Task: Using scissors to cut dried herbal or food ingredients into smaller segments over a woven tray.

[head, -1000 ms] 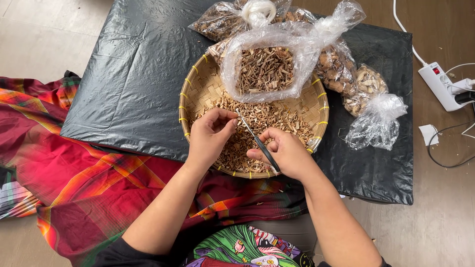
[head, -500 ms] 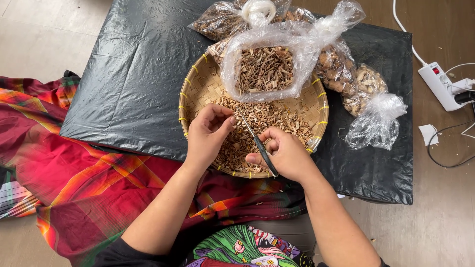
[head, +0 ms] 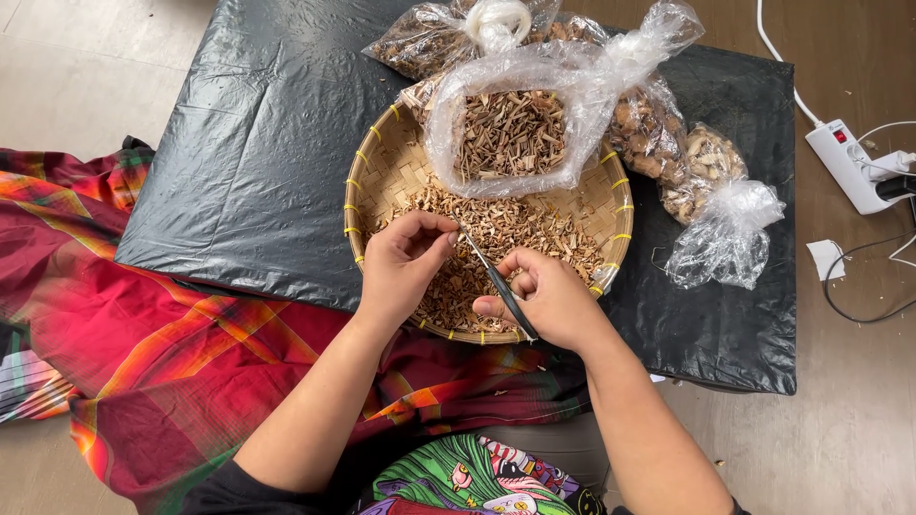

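A round woven bamboo tray (head: 377, 176) holds a heap of dried brown cut pieces (head: 534, 234). My right hand (head: 549, 300) grips black-handled scissors (head: 496, 283) with the blades pointing up-left over the heap. My left hand (head: 405, 262) pinches a small dried piece at the scissor tips, fingers closed on it. An open clear plastic bag (head: 506, 133) full of the same dried pieces lies on the far side of the tray.
A black plastic sheet (head: 258, 143) covers the floor under the tray. More clear bags of dried material (head: 668, 143) lie at the back right. A white power strip with cables (head: 849, 167) sits at right. Red plaid cloth (head: 143, 334) spreads at left.
My left hand has shifted a little, bringing its fingertips to the scissor tips. The scissors have stayed over the heap with only a slight change in angle.
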